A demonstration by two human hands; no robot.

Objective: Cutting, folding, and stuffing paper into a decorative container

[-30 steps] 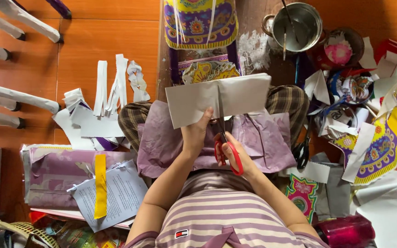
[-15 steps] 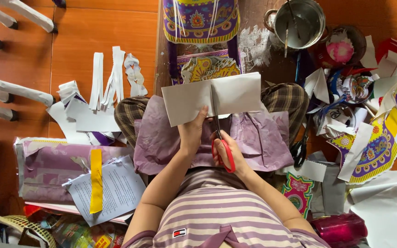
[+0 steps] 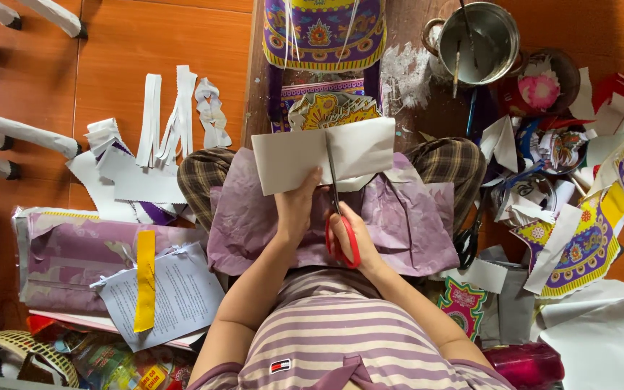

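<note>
The left hand (image 3: 296, 209) pinches the folded white paper (image 3: 323, 153), judged light and limp, by its lower edge, while the right hand (image 3: 352, 235) grips red-handled scissors (image 3: 337, 217) cutting upward.

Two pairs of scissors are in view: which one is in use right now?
The red-handled scissors in the right hand, cutting the white sheet that the left hand holds. The black-handled scissors lie untouched beside the knee.
</note>
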